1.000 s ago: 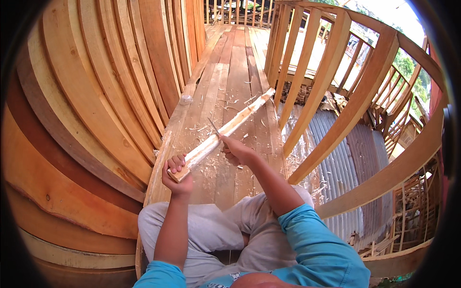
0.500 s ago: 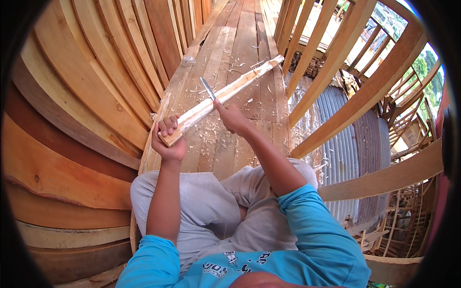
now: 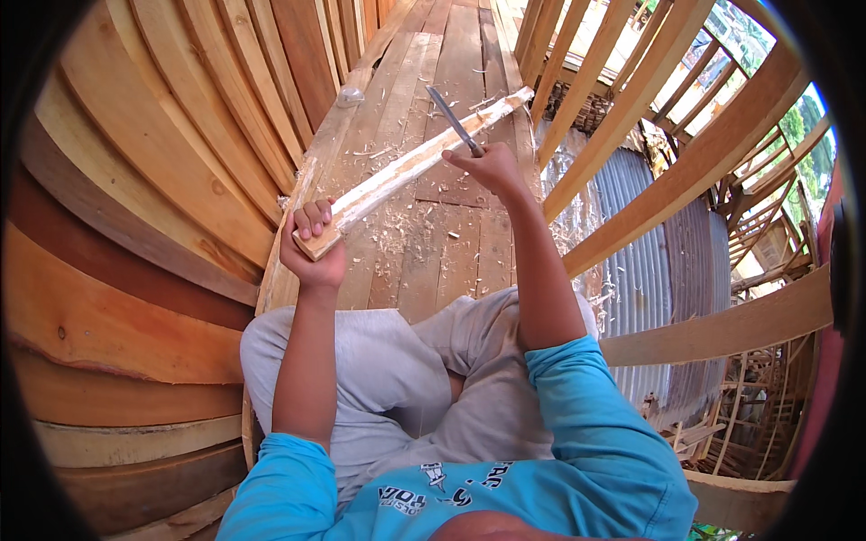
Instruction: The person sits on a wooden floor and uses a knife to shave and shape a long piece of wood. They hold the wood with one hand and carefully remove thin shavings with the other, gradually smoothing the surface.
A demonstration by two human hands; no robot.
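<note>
The right hand [image 3: 494,169] and its knife [image 3: 448,113] are now sitting farther up the wooden pole [image 3: 417,164] than 0.5 s ago, toward its far end. The left hand [image 3: 313,236] is staying wrapped around the pole's near end, fingers curling over the top. The right hand is closing tightly around the knife's handle, on the pole's right side, while the blade is crossing over the pole; whether the edge is touching wood, I cannot tell. The pole itself is lying slantwise above the floorboards [image 3: 410,284], its far end reaching close to the railing slats [image 3: 624,110]. Pale shavings [image 3: 454,234] are lying on both sides of it.

The step in hand is apparently shaving the pole's surface. The next move is probably calling for setting the blade at a shallow angle, with the left hand bracing the pole against the push.
</note>
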